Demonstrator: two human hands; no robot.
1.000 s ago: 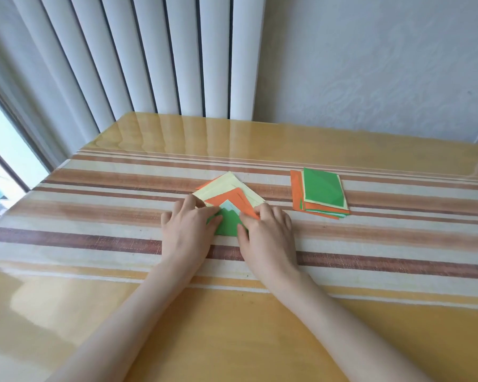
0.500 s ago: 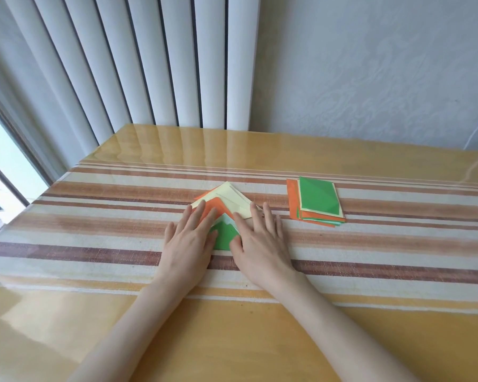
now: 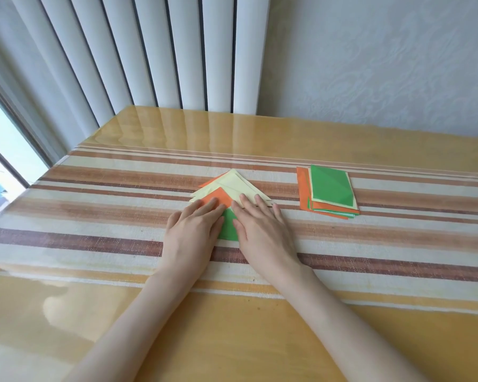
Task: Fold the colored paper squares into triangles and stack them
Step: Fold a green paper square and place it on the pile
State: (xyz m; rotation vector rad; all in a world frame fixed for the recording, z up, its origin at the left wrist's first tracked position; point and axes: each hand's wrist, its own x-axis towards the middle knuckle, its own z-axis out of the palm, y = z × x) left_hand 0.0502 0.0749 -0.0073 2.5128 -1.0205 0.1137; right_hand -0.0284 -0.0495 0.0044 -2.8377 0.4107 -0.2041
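Green folded paper triangle [image 3: 228,226] lies pinned between and under the left hand [image 3: 190,235] and right hand [image 3: 262,232], both flat, fingers straight. Light, thin, probably slippery: best pinched at a free corner.

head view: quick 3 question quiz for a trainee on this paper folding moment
1. True or false: the left hand and right hand lie flat, fingers straight, on the folded papers.
2. The paper showing between the hands is: A blue, B green, C red.
3. Does either hand touch the pile of squares on the right?
Key: 1 true; 2 B; 3 no.
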